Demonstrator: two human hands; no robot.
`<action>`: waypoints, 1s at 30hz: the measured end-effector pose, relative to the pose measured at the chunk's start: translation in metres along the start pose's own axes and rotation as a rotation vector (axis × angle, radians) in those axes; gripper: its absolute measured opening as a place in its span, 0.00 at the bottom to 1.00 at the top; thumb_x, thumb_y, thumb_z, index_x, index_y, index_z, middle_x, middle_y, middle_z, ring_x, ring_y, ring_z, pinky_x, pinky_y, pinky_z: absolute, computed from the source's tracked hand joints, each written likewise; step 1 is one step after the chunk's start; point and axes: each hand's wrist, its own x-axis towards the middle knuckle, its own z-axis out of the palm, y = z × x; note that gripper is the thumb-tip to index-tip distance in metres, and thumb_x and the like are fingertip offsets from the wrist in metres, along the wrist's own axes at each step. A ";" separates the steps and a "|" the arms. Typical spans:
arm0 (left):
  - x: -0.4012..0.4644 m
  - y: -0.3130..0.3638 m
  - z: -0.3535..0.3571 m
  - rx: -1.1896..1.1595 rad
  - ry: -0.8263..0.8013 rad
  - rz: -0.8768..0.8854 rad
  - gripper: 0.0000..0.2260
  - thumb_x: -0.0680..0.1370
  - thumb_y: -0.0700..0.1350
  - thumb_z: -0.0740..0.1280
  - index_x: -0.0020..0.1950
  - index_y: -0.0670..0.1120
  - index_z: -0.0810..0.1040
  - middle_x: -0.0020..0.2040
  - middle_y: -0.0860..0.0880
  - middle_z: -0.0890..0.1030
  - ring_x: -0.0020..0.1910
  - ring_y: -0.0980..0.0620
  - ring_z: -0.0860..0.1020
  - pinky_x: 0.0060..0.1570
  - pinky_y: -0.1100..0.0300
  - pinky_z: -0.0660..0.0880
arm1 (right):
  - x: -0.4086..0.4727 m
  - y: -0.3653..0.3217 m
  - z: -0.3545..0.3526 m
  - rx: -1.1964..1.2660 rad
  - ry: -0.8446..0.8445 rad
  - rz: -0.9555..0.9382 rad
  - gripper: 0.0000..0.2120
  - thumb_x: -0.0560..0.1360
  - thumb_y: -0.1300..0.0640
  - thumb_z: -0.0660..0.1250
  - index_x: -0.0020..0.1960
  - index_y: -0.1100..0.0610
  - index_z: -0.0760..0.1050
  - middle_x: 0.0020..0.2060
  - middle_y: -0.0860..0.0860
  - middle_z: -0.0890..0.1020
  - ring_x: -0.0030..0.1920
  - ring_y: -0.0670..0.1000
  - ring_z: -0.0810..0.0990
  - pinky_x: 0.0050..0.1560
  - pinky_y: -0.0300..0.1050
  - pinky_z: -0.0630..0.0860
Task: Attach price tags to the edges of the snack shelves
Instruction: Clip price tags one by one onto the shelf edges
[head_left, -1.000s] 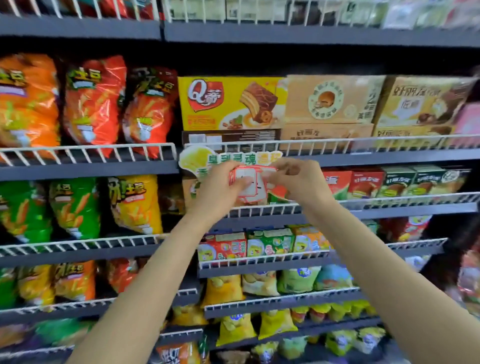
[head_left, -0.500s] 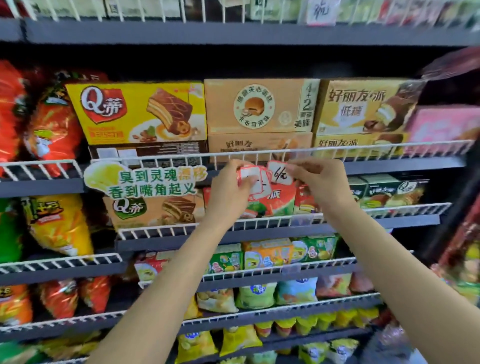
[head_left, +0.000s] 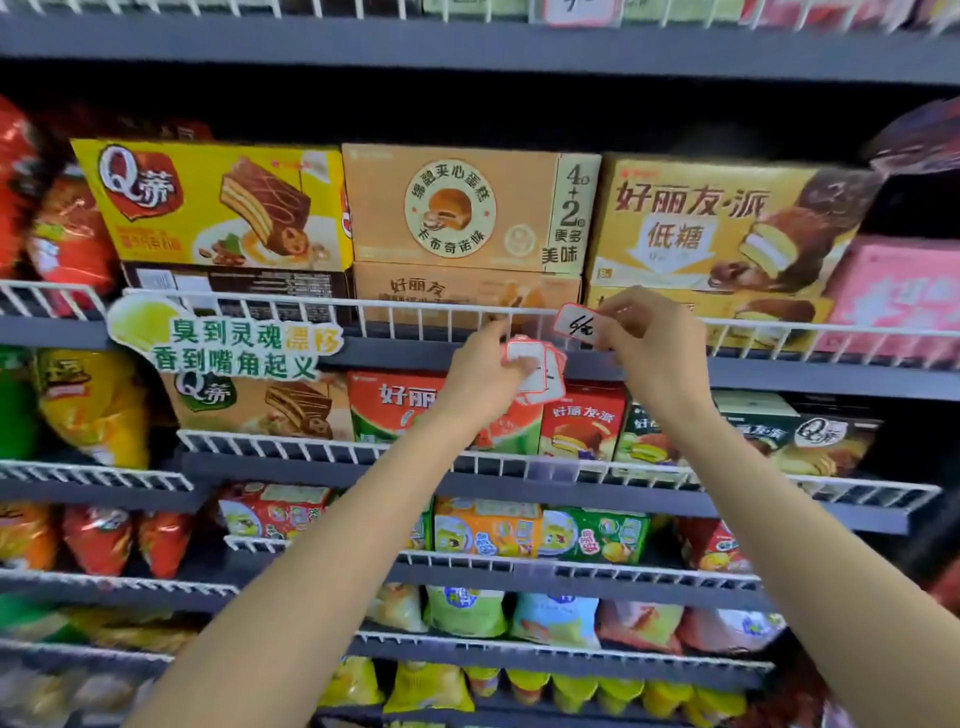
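A single price tag (head_left: 577, 323) is pinched by the right hand (head_left: 649, 338) against the white shelf rail (head_left: 415, 306); a tag stack (head_left: 537, 371) is gripped by the left hand (head_left: 480, 371).

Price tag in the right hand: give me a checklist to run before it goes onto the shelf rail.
1. Single price tag pinched by right hand: ok.
2. Written side faces outward: ok.
3. Tag level with the white wire rail: ok.
4. Tag already fixed to the rail: cannot tell.
5. Spare tag stack secure in left hand: ok.
6. Tag matches the boxes behind it: cannot tell.
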 end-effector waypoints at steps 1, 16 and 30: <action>0.000 0.001 0.002 -0.001 0.031 -0.010 0.24 0.78 0.43 0.64 0.73 0.44 0.63 0.72 0.47 0.66 0.70 0.49 0.66 0.66 0.60 0.63 | 0.003 0.004 -0.002 0.011 -0.003 -0.005 0.04 0.76 0.61 0.65 0.45 0.55 0.77 0.37 0.53 0.83 0.35 0.53 0.82 0.39 0.48 0.79; 0.001 0.008 0.021 0.010 0.139 -0.014 0.22 0.78 0.43 0.64 0.72 0.46 0.65 0.71 0.49 0.69 0.71 0.51 0.66 0.66 0.60 0.63 | 0.019 0.013 -0.004 0.013 -0.042 -0.167 0.05 0.77 0.59 0.64 0.45 0.58 0.77 0.36 0.50 0.80 0.35 0.46 0.75 0.35 0.29 0.68; -0.008 -0.020 0.006 0.072 0.033 0.041 0.24 0.77 0.42 0.65 0.70 0.57 0.65 0.71 0.47 0.68 0.64 0.41 0.72 0.52 0.58 0.72 | 0.029 0.011 0.015 -0.321 -0.066 -0.418 0.07 0.76 0.56 0.65 0.50 0.55 0.80 0.45 0.53 0.79 0.42 0.54 0.77 0.36 0.48 0.75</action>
